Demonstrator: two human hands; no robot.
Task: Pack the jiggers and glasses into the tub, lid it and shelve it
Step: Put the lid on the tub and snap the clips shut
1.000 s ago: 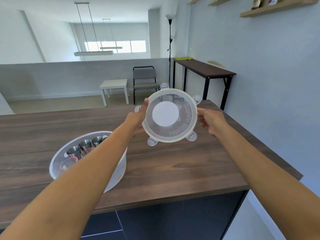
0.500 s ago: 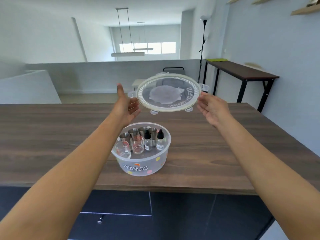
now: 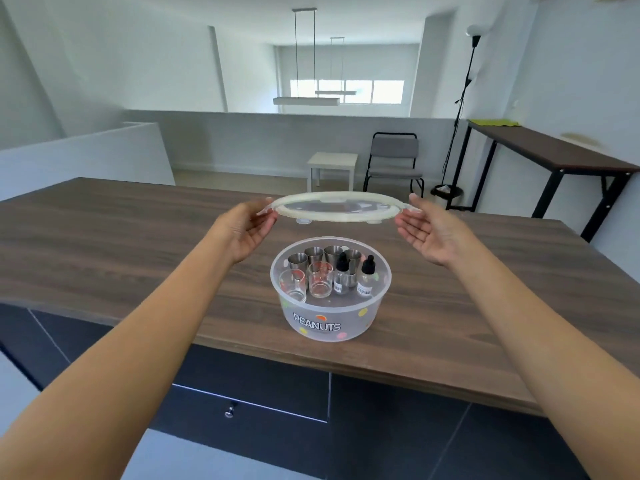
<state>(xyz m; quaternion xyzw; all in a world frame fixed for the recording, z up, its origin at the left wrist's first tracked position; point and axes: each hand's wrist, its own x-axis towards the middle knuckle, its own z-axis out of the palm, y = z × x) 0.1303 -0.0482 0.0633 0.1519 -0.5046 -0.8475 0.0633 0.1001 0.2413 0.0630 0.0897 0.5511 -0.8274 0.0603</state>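
Observation:
A round clear tub (image 3: pixel 377 308) marked PEANUTS stands near the front edge of the wooden counter (image 3: pixel 104 237). Inside it are several steel jiggers (image 3: pixel 313 254), two small glasses (image 3: pixel 320 280) and two dropper bottles (image 3: pixel 365 280). The round translucent lid (image 3: pixel 337 207) hovers almost flat above the tub, clear of its rim. My left hand (image 3: pixel 244 228) pinches the lid's left edge. My right hand (image 3: pixel 431 232) holds its right edge with fingers spread.
The counter's front edge runs just below the tub, with dark drawers (image 3: pixel 249 386) beneath. Beyond the counter stand a white side table (image 3: pixel 332 162), a grey chair (image 3: pixel 394 157), a floor lamp (image 3: pixel 464 98) and a dark high table (image 3: pixel 554 155) along the right wall.
The lid has tipped from facing me to nearly level and come over the tub. My view has swung so the tub sits centred below my hands.

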